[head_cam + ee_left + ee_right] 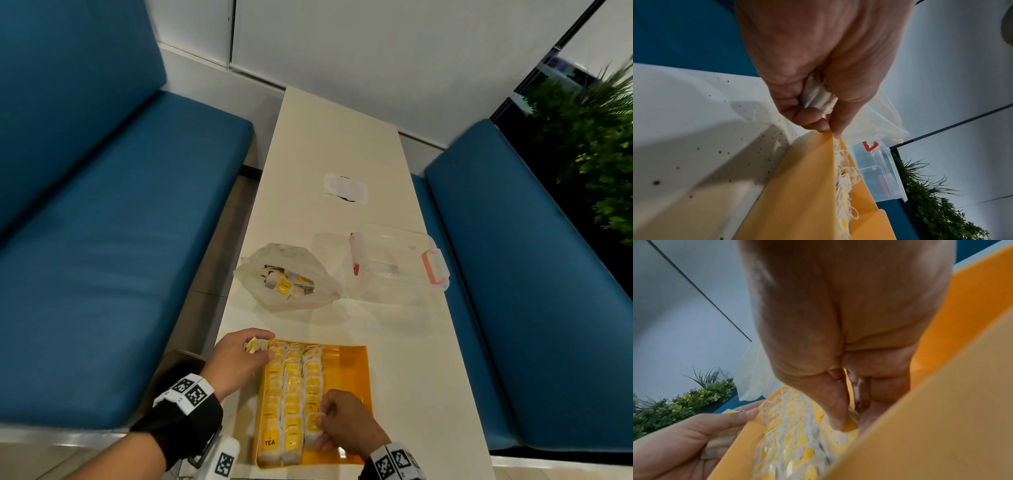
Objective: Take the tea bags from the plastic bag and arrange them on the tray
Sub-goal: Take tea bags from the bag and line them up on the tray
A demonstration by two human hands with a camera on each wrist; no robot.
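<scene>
Both hands' grips pinched on tea bags [291, 394]: left hand [236, 359], right hand [346, 426].

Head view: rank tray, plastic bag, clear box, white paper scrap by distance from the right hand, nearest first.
From the right hand:
1. Tray, under the hand.
2. Plastic bag, ahead and left.
3. Clear box, ahead and right; close to the bag's distance, slightly farther.
4. White paper scrap, farthest up the table.

It looks like a café booth: padded blue bench seats [113, 219] flank a narrow cream table [342, 144] beside green foliage [592, 144].
</scene>
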